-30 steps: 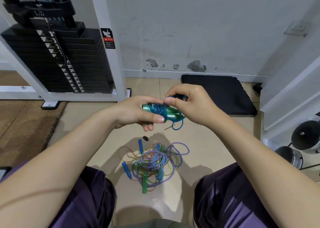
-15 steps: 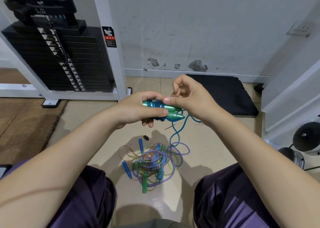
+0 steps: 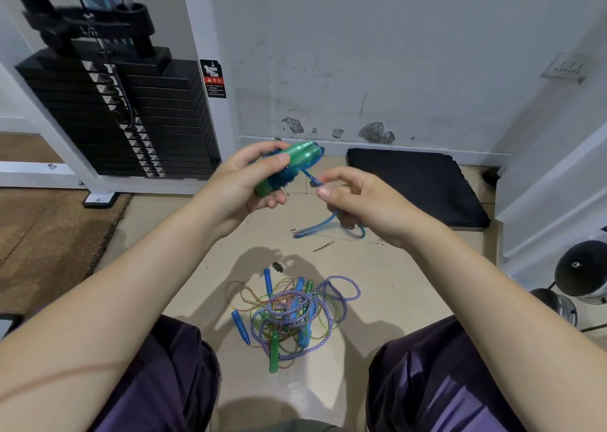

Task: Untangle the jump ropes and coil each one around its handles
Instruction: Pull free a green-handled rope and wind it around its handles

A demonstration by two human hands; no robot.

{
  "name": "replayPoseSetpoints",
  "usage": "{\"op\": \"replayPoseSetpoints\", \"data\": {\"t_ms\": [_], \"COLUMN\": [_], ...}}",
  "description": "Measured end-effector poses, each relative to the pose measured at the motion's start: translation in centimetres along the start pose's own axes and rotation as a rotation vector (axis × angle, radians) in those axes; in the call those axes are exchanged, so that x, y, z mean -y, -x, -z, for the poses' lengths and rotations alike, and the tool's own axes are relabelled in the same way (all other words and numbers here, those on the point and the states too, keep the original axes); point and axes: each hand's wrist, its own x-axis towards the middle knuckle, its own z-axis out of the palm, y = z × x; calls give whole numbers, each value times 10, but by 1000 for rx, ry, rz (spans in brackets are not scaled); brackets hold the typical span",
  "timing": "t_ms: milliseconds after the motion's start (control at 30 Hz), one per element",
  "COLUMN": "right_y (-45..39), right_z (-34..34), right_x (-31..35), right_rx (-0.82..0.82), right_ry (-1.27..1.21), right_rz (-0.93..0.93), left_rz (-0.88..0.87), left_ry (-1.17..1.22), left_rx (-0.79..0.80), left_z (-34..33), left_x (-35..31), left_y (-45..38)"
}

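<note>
Bottom of frame: two knees in dark purple cloth (image 3: 157, 376), smooth weave, one at each lower corner.

Between them on the pale, glossy floor (image 3: 203, 267): tangled ropes (image 3: 292, 310), lower centre. One braided purple-and-white cord, looped wide; thin clear plastic cords in green and orange tints knotted through it. Tapered hard-plastic handles poke out: a blue handle (image 3: 240, 327) at the pile's left edge, a green handle (image 3: 274, 353) pointing toward the bottom of the frame. Small dark scrap (image 3: 278, 266) just above the pile.

Mid-frame: left hand (image 3: 243, 182) grips a pair of translucent green handles (image 3: 289, 164), held side by side and tilted up to the right; thumb presses across them. Blue cord (image 3: 315, 182), smooth, tubular plastic, is wound round the handles' lower part. A free length runs out to the right hand (image 3: 358, 198), fingers curled, thumb and forefinger close together at the cord; the cord passes under the palm and droops in a blurred loop below. Hands near, not touching.

Farther: black rubber mat (image 3: 420, 185), square, torn at one corner, flat against the wall base, right of centre. Brown rough carpet (image 3: 46, 234) at left. Upper left, black weight stack (image 3: 124, 119), flat steel plates in a white frame. Grey scuffed wall (image 3: 377, 54) with chipped paint patches near the skirting. Round chrome-ended dumbbells (image 3: 581, 274) at the right edge.
</note>
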Motion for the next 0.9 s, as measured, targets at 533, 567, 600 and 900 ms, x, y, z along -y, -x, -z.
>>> {"op": "replayPoseSetpoints", "data": {"t_ms": [533, 567, 600, 900], "right_y": [-4, -5, -7, -2], "right_z": [3, 1, 0, -14], "right_x": [-21, -19, -18, -11], "right_rx": [165, 120, 97, 87], "right_ry": [404, 351, 313, 142], "right_rz": [-133, -92, -41, 65], "left_rz": [-47, -28, -13, -13], "left_ry": [-110, -118, -124, -98], "left_rx": [-149, -78, -10, 119], "left_z": [10, 4, -2, -11], "left_x": [6, 9, 11, 11], "left_y": [-7, -3, 1, 4]}}
